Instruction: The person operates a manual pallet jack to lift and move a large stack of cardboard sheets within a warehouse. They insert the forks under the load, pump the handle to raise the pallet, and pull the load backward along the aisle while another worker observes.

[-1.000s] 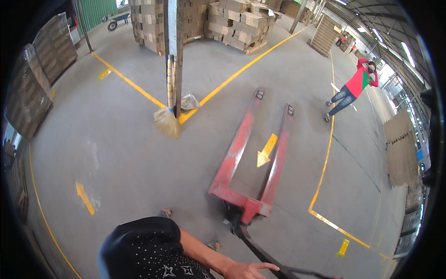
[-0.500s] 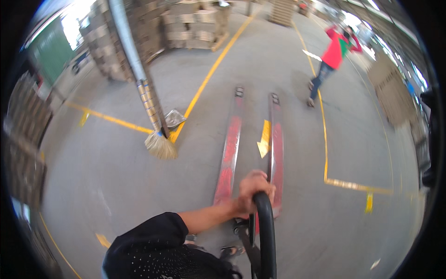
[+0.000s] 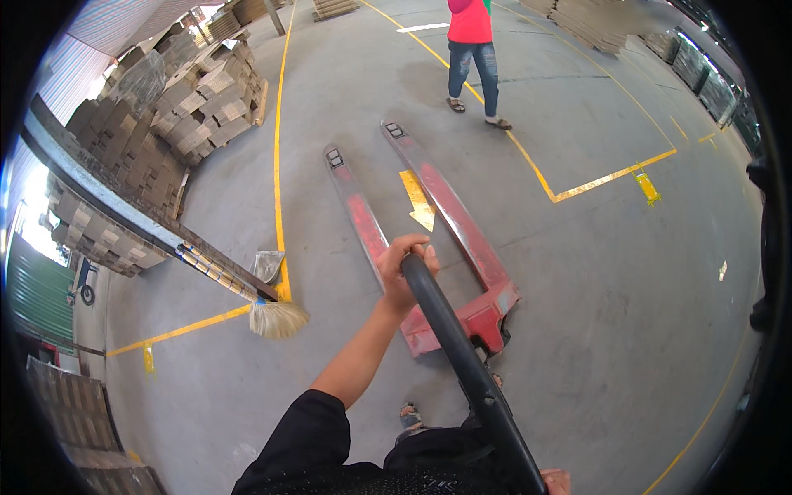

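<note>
"While my left grip (image 3: 406, 268) is wrapped round the upper end of the black handle (image 3: 469, 367), which way do you see the pallet jack (image 3: 466, 231) pointing?"

"Away from me and toward the upper left. Its two forks (image 3: 363, 214) run side by side along the long axis, tips farthest off, and the broad crosspiece (image 3: 488, 309) sits at the near end, partly behind the handle. It stands on the grey floor (image 3: 610, 330), close to mid-view."

"And the right grip (image 3: 558, 481)?"

"I get only a piece of it at the bottom edge, beside the handle's low end. I can't make out how its fingers are set."

"What edges do I have round the forks?"

"On the left, a yellow line (image 3: 279, 181) runs past, apart from the fork. Beyond the right tip, a person (image 3: 470, 49) in a red top and jeans is at a second yellow line (image 3: 615, 176), which turns a corner. A yellow arrow (image 3: 419, 202) lies between the forks, its head toward me. My widest stretch of floor is to the right, out to the curved line (image 3: 700, 429)."

"Surfaces?"

"Scuffed red paint on the forks, their tips rounded, with dark openings. The handle is a smooth, round bar. To the left, a broom (image 3: 279, 319) with flaring straw bristles is against a flat-sided post (image 3: 124, 202), a grey dustpan (image 3: 268, 266) just beside; behind are layered brown cardboard stacks (image 3: 210, 99)."
</note>
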The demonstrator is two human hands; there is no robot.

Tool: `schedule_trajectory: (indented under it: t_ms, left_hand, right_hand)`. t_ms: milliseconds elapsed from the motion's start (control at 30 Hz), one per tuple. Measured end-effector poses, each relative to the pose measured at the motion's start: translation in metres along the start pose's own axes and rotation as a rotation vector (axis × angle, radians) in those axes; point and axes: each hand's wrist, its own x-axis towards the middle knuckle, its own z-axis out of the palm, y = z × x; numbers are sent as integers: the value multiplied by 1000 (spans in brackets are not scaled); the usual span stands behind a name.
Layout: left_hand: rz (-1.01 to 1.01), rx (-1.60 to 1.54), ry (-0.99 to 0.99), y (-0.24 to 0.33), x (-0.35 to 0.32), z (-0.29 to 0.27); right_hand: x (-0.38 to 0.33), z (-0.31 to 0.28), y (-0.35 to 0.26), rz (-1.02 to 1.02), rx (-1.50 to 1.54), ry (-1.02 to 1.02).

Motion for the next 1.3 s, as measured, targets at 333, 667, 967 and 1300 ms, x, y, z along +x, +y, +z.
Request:
schedule_trajectory:
  t_ms: [333, 667, 967, 1300]
  left_hand:
    - [-764, -179, -16, -19, -46, 118]
    - [-521, -124, -16, 4, -80, 229]
    - [-619, 14, 210, -19, -58, 372]
    - [-430, 146, 267, -134, 41, 526]
  right_hand:
    - [55, -32, 71, 167, -109, -384]
    - [79, -90, 319, 7, -100, -156]
    - [173, -19, 557, 9, 341, 46]
    - [262, 109, 755, 288, 216, 11]
